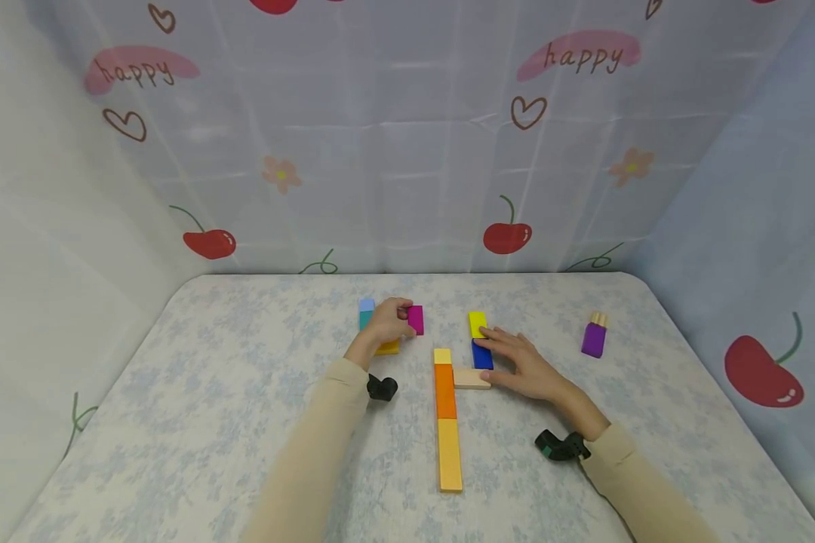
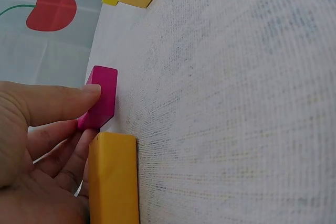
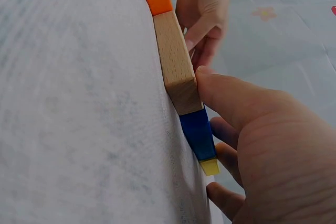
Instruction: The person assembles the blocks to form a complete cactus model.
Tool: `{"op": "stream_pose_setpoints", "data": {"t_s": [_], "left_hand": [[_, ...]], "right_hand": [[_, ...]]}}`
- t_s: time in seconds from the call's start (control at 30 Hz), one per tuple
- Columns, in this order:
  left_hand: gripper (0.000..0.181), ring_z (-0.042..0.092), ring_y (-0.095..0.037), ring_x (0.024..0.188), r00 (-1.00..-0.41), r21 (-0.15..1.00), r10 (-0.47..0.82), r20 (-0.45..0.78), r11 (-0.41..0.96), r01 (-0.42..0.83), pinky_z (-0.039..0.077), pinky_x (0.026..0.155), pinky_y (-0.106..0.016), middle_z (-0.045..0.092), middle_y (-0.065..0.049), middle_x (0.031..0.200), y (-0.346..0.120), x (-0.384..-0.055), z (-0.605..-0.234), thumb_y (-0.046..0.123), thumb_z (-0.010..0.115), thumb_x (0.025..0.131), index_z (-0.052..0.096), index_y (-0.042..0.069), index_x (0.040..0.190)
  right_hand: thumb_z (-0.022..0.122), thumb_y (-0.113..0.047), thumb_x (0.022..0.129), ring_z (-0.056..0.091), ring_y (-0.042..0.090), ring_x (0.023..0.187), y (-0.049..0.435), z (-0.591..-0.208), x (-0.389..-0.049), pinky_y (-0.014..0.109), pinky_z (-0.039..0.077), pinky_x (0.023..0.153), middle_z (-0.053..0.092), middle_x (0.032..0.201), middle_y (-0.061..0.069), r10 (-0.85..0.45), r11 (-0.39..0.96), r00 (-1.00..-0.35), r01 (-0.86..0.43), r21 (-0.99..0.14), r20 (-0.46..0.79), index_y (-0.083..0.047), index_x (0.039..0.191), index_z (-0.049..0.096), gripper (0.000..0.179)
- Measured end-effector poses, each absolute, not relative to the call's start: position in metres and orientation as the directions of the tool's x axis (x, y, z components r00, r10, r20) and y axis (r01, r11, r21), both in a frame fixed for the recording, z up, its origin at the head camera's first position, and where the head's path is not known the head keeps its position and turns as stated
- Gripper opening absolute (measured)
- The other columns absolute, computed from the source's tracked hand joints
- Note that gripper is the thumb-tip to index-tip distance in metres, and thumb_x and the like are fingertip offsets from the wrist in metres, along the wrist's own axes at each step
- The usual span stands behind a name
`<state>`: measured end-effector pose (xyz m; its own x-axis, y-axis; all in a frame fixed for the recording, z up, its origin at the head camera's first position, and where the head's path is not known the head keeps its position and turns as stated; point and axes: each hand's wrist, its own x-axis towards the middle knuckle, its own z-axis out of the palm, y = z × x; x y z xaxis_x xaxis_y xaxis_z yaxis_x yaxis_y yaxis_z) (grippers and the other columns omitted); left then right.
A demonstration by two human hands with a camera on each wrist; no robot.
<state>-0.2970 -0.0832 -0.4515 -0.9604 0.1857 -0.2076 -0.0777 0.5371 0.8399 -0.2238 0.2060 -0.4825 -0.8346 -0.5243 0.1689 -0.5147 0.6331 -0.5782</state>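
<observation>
Head view: over the desk (image 1: 197, 452) are the right hand (image 1: 526, 369), fingers relaxed, and the left hand (image 1: 386, 323). The orange block (image 1: 445, 392) runs lengthwise toward the far edge; the wooden block (image 1: 471, 379), touched by the right thumb, lies crosswise at its right; the magenta block (image 1: 416, 320), pinched by the left hand in the desk's far half, points its long axis forward.

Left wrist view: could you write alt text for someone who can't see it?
A left hand pinches a magenta block, with an amber block nearer the camera on a pale patterned cloth. A red cherry decorates the curtain behind.
</observation>
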Motion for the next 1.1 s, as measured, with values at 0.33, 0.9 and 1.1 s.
{"op": "stream_pose_setpoints", "data": {"t_s": [0.33,0.9,1.1], "left_hand": [[0.059,0.054,-0.029,0.118,-0.967,0.831,0.179,-0.181,0.554,-0.053,0.050,0.101,-0.037,0.057,-0.016,0.130,-0.083,-0.295,-0.452,0.003,0.072,0.086,0.051,0.004,0.141],[0.057,0.058,-0.029,0.114,-0.971,0.875,0.214,-0.110,0.484,0.007,0.052,0.096,-0.039,0.062,-0.015,0.122,-0.061,-0.278,-0.453,0.009,0.076,0.084,0.056,0.005,0.137],[0.056,0.058,-0.027,0.112,-0.968,0.872,0.219,-0.124,0.489,-0.001,0.051,0.097,-0.040,0.063,-0.013,0.122,-0.053,-0.275,-0.454,0.010,0.077,0.083,0.058,0.007,0.136]], "right_hand": [[0.071,-0.033,0.088,0.026,0.041,0.145,0.206,-0.482,-0.223,0.071,0.006,0.113,0.038,0.155,0.015,-0.522,0.632,-0.836,-0.510,-0.584,0.165,-0.013,0.141,0.054,0.059],[0.072,-0.035,0.088,0.026,0.040,0.146,0.204,-0.481,-0.224,0.071,0.005,0.114,0.038,0.155,0.015,-0.510,0.647,-0.847,-0.492,-0.582,0.148,-0.013,0.141,0.054,0.060],[0.071,-0.036,0.088,0.026,0.040,0.146,0.205,-0.482,-0.225,0.072,0.005,0.113,0.037,0.156,0.015,-0.512,0.649,-0.847,-0.492,-0.580,0.146,-0.014,0.141,0.054,0.060]]}}
